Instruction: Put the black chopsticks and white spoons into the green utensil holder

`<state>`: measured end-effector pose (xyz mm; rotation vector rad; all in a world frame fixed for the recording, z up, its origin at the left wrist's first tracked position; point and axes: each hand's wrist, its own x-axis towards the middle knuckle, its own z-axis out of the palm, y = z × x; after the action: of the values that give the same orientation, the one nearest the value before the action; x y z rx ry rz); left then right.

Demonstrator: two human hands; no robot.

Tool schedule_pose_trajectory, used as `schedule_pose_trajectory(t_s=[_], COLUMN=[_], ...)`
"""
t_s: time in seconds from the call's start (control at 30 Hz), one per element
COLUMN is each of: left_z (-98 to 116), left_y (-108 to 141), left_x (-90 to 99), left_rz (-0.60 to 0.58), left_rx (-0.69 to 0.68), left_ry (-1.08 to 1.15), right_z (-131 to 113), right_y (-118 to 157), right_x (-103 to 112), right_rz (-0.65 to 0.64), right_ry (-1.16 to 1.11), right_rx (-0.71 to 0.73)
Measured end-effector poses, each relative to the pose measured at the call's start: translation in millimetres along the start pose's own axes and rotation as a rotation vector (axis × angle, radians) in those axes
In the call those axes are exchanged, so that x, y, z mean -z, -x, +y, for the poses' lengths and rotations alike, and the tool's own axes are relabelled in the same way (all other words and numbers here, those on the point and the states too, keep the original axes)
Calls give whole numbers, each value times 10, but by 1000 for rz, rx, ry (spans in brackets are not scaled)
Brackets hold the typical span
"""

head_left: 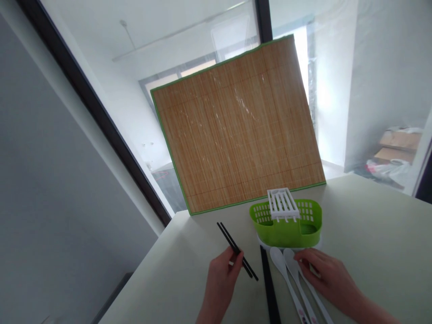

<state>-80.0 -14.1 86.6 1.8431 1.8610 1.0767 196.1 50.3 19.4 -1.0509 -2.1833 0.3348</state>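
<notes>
A pair of black chopsticks (227,235) is held slantwise above the table by my left hand (222,270), its thumb and fingers pinched around them. Over the white spoons, my right hand (329,274) is closed, fingertips at the upper end of the rightmost white spoon (317,294), whose bowl is hidden. Two more spoons lie beside it: a middle spoon (292,260) and a left spoon (277,257). More black chopsticks (267,281) lie together between my hands. Just beyond stands a green utensil basket (283,235) with a white slotted rack (282,203) across its top.
A bamboo mat (236,130) with green edging leans upright against the glass at the back of the pale table (364,234). Through the glass, cardboard boxes (400,139) and a plastic bag (393,170) show at the right. A dark window frame (97,112) runs along the left.
</notes>
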Motion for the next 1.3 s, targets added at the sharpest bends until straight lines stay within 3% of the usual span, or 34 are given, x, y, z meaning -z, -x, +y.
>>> schedule_pose_trajectory(t_s=[0.13, 0.33, 0.47, 0.6, 0.97, 1.3], left_z=[-46, -166, -147, -69, -132, 93], left_y=[52, 98, 143, 185, 167, 69], left_x=[-57, -169, -146, -91, -128, 66], left_rz=[-11, -60, -39, -24, 109, 189], left_rx=[-73, 22, -5, -95, -149, -200], left_ry=[-41, 221, 245, 93, 68, 138], right_z=[-438, -730, -802, -852, -896, -865], right_y=[-241, -479, -541, -587, -648, -619], right_x=[-12, -407, -631, -731, -753, -748], right_rz=[-111, -216, -255, -291, -375, -342], right_ry=[18, 23, -14, -47, -103, -46], right_rx=[129, 114, 111, 137, 196, 192])
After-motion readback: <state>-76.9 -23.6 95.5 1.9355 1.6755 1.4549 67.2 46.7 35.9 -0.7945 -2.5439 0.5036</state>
